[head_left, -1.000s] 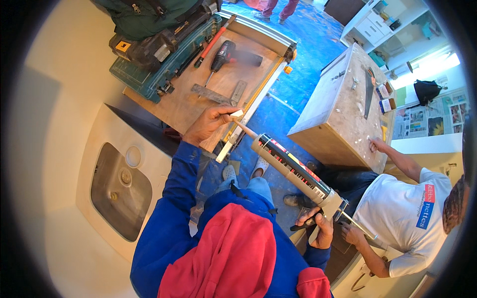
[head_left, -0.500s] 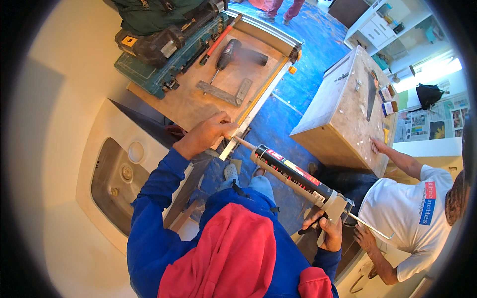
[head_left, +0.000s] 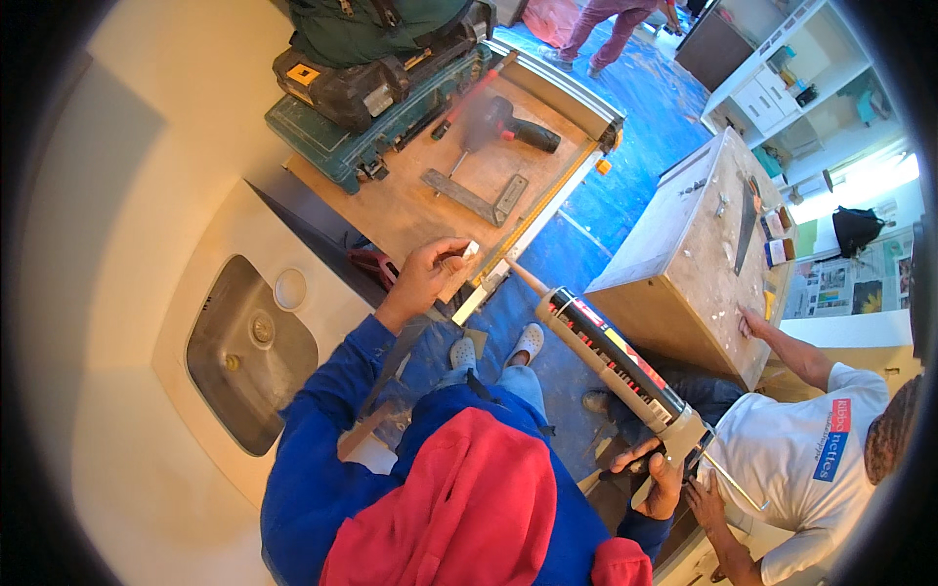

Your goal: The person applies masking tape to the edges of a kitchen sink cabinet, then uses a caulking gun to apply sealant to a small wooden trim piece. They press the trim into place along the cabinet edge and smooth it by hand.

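Note:
My right hand (head_left: 657, 479) is closed round the handle of a caulking gun (head_left: 674, 439) loaded with a black, red and yellow cartridge (head_left: 616, 347). Its tan nozzle (head_left: 526, 277) points up and left, the tip close to the bench edge. My left hand (head_left: 425, 281) is at the near end of the workbench, left of the nozzle and apart from it. Between its thumb and fingers is a small pale strip (head_left: 456, 282) with a white end; its kind I cannot make out.
On the workbench (head_left: 391, 210) lie a drill (head_left: 532, 135), a metal square (head_left: 469, 200) and green and black tool cases (head_left: 322, 137). A sink (head_left: 220, 332) is at left. At right, a co-worker (head_left: 791, 439) sits beside a wooden cabinet (head_left: 674, 254); another person (head_left: 611, 29) stands far off.
The nozzle tip, which was at my left fingers, is now apart from them, to the right. The strip's white end now shows in my left hand. The whole view has shifted slightly.

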### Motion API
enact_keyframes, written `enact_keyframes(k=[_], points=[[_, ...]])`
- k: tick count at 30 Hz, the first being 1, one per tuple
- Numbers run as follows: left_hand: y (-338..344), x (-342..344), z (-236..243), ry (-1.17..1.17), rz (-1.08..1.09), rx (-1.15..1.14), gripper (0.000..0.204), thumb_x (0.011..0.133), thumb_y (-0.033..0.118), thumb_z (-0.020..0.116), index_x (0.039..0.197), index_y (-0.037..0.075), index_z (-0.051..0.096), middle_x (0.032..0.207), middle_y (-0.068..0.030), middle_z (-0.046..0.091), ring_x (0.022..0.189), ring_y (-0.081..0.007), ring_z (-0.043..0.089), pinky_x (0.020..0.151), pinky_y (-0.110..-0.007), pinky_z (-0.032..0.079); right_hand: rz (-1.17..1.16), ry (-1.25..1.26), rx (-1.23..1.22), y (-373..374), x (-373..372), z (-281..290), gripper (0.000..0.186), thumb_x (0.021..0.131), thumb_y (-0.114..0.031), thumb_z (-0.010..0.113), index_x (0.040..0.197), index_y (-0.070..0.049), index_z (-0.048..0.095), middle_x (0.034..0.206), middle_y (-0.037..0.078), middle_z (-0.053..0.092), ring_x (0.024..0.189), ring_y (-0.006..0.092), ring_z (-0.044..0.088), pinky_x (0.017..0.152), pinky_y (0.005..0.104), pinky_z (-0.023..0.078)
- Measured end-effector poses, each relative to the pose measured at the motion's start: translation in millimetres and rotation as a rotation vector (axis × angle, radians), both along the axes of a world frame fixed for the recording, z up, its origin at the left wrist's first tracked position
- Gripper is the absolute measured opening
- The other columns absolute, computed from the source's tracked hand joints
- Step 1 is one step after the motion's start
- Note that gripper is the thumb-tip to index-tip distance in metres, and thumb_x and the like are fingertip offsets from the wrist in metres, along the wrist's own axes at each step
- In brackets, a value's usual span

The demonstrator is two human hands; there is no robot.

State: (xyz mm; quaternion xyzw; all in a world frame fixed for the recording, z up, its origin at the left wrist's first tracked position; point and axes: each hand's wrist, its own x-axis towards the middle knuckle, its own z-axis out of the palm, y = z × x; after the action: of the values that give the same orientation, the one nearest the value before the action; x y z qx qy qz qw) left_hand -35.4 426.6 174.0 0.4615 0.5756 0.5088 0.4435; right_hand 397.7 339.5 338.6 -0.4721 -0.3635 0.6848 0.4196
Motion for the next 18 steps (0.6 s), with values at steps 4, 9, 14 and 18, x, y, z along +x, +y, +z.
enact_keyframes(k=[4,9,14,18], points=[[0.0,30.1,-25.5,-1.021,0.128,0.009,0.040,0.103,0.026,0.066,0.134,0.002,0.058,0.130,-0.0129,0.065,0.119,-0.0235,0.064,0.101,-0.038,0.054,-0.033,0.056,0.059,-4.6,-2.1,-9.0,0.033,0.099,-0.030,0.066,0.104,0.001,0.056,0.077,0.017,0.066,0.071,0.0294,0.068,0.070,0.0411,0.057],[21.5,88.1,-31.2,-1.511,0.282,-0.012,0.039,0.105,0.033,0.061,0.134,0.007,0.054,0.129,-0.0144,0.064,0.126,-0.0294,0.059,0.107,-0.050,0.049,-0.119,0.234,-0.056,-15.6,-14.9,-37.2,0.028,0.104,-0.033,0.059,0.093,-0.008,0.052,0.061,0.004,0.051,0.049,0.0162,0.051,0.053,0.0347,0.048],[61.1,106.3,-18.0,-1.501,0.287,0.061,0.038,0.105,0.032,0.059,0.133,0.007,0.052,0.132,-0.0143,0.061,0.126,-0.0307,0.059,0.106,-0.051,0.049,-0.105,0.278,-0.045,-15.2,-19.3,-56.8,0.035,0.105,-0.038,0.058,0.088,-0.009,0.050,0.058,0.001,0.044,0.043,0.0122,0.041,0.046,0.0310,0.040],[80.8,112.3,-22.2,-1.576,0.288,0.057,0.035,0.106,0.032,0.058,0.129,0.006,0.053,0.129,-0.0141,0.061,0.126,-0.0332,0.059,0.106,-0.056,0.050,-0.164,0.243,0.032,-20.6,-28.3,-53.9,0.041,0.103,-0.046,0.060,0.103,-0.005,0.056,0.076,0.006,0.059,0.065,0.0202,0.059,0.064,0.0378,0.053]])
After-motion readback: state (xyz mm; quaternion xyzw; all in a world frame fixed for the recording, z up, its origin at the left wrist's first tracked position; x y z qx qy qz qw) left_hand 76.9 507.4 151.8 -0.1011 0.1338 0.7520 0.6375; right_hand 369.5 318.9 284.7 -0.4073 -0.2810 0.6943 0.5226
